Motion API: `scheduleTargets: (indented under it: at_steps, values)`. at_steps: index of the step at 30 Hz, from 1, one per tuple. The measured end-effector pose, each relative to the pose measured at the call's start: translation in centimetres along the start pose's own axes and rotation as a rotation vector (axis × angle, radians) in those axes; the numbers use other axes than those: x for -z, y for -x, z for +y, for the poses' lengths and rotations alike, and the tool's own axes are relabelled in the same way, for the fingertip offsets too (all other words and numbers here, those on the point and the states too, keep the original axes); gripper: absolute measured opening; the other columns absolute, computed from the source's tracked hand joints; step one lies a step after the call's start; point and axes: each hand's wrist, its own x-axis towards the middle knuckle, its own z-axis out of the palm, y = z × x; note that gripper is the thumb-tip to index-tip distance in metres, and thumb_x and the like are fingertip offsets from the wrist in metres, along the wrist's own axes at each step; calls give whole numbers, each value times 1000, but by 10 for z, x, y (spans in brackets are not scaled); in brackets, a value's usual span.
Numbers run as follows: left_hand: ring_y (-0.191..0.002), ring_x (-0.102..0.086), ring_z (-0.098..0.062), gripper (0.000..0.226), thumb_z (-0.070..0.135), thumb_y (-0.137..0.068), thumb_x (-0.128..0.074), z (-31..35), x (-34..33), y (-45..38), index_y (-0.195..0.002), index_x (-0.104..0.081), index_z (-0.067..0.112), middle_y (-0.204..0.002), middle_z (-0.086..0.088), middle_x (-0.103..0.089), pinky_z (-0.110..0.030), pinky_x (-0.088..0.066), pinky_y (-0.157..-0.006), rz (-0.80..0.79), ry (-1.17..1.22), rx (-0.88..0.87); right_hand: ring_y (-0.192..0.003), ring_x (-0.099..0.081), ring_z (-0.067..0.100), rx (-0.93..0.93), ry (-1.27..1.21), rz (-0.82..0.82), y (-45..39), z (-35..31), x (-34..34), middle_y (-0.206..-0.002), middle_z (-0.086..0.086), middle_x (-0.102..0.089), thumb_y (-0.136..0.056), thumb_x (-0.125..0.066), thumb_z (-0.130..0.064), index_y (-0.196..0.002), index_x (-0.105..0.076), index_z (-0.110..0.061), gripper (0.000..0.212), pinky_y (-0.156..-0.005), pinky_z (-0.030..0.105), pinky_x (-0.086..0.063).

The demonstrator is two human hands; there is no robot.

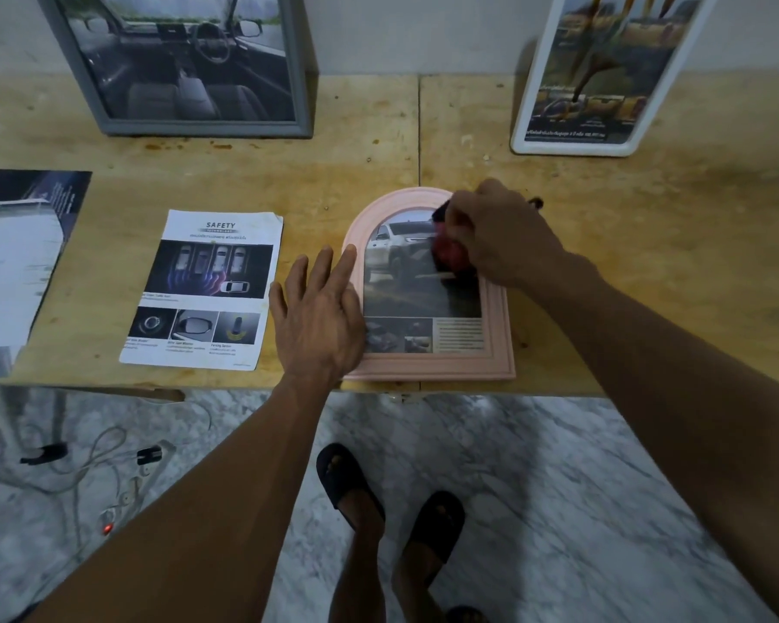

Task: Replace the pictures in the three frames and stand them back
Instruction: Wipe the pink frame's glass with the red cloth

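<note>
— Pink, that arched frame (428,290): where does it lie?

— Flat on the wooden table (289,173), face up, its bottom edge close to the table's near edge. A car picture (417,281) shows inside it.

— And the hands?

— The left hand (318,317) lies flat over the frame's left side, fingers spread apart, pressing on frame and table. The right hand (498,236) is over the upper right of the frame, fingers curled shut around a dark red cloth (450,254) that touches the glass.

— The other two frames?

— A grey frame (190,65) with a car-interior picture stands against the wall at the back left. A white frame (603,74) stands tilted at the back right, well apart from the pink one.

— Any loose sheets?

— A safety leaflet (203,290) lies just beside the left hand. Another sheet (14,254) lies at the far left, partly cut off by the edge of view.
</note>
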Motion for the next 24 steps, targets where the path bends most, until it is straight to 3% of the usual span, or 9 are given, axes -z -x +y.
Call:
scheduleTargets:
  at_steps: [4,7,9,11,13,17,20,22,24]
  values:
    - [-151,-17,-22,49,43,-105,-23,-1,0,1,-153,-31,39,-161,6,-32,-55,-12,-120,2,5,7,-100,-48,33,108,240,14,3,4,-15,-107,14,-57,-100,-48,-28,-109,-65,-8,28,-83,44,-42]
    - [-151,-17,-23,49,46,-105,-25,1,1,0,-153,-31,39,-160,6,-32,-55,-12,-120,-2,6,8,-94,-42,30,249,359,68,24,4,-16,-94,14,-63,-92,-61,-19,-97,-71,-2,20,-83,44,-38]
    - [-151,-17,-23,48,45,-105,-26,2,1,0,-153,-31,38,-160,6,-32,-55,-12,-120,-5,5,9,-92,-38,29,188,350,86,36,7,-22,-91,14,-61,-90,-57,-20,-93,-69,-1,23,-78,45,-43]
    - [-151,-17,-23,48,44,-106,-26,3,2,0,-153,-31,38,-161,5,-32,-56,-13,-120,-4,8,15,-97,-44,31,133,356,-37,46,2,-30,-98,11,-60,-97,-40,-25,-99,-67,-5,34,-82,46,-42]
    - [-151,-16,-23,48,44,-106,-26,3,2,0,-153,-31,38,-161,5,-31,-57,-14,-119,-3,3,18,-91,-50,31,156,338,-17,60,-5,-34,-90,11,-63,-96,-47,-19,-87,-67,-5,26,-79,44,-42]
    - [-151,-15,-23,49,43,-105,-26,4,3,0,-154,-30,38,-161,6,-30,-56,-12,-120,-18,7,31,-77,-50,22,109,198,-23,90,-23,-33,-76,6,-61,-89,-61,-18,-73,-62,-9,19,-69,36,-40]
    - [-151,-14,-22,49,42,-105,-25,4,3,0,-154,-30,39,-162,6,-29,-56,-10,-121,-25,11,38,-78,-48,19,-24,-12,-150,90,-24,-27,-84,3,-54,-97,-48,-25,-83,-59,-13,21,-68,29,-33]
    - [-151,-14,-22,49,42,-105,-25,5,3,0,-154,-30,39,-162,6,-29,-56,-10,-121,-23,9,35,-83,-55,21,-59,-148,-286,79,-27,-21,-91,4,-57,-96,-51,-23,-91,-63,-11,18,-68,28,-38]
    - [-151,-14,-22,48,42,-105,-26,5,3,0,-153,-30,39,-161,6,-30,-56,-10,-121,-21,14,28,-89,-55,20,-2,-228,-269,70,-40,-20,-102,6,-62,-96,-53,-21,-102,-67,-14,18,-77,32,-45]
